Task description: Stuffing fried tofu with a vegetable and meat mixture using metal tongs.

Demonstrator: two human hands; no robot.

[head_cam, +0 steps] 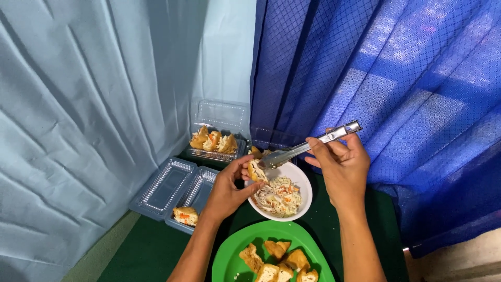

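A: Huge drapes behind, pale blue curtain point(94, 104) to the left, dark blue curtain point(396, 89) to the right. Below, dark green table cover point(146, 250).

B: Then a green plate point(229, 256) at the near edge, loaded with fried tofu pieces point(279, 261). Just beyond, touching its rim, a white bowl point(305, 196) of shredded vegetable filling point(279, 196).

A: Off left, an open clear plastic tray point(167, 185), one stuffed piece point(185, 215) in its near corner. Further back, another clear box point(219, 149) with several stuffed pieces.

B: Now the hands! Left hand point(227, 190) curled over the bowl's edge, fingers pinched round a tofu pocket point(255, 171), held just above the filling.

A: Right hand point(342, 167) clamped on metal tongs point(308, 147), tips squeezed nearly together, pressed right at the pocket's opening.
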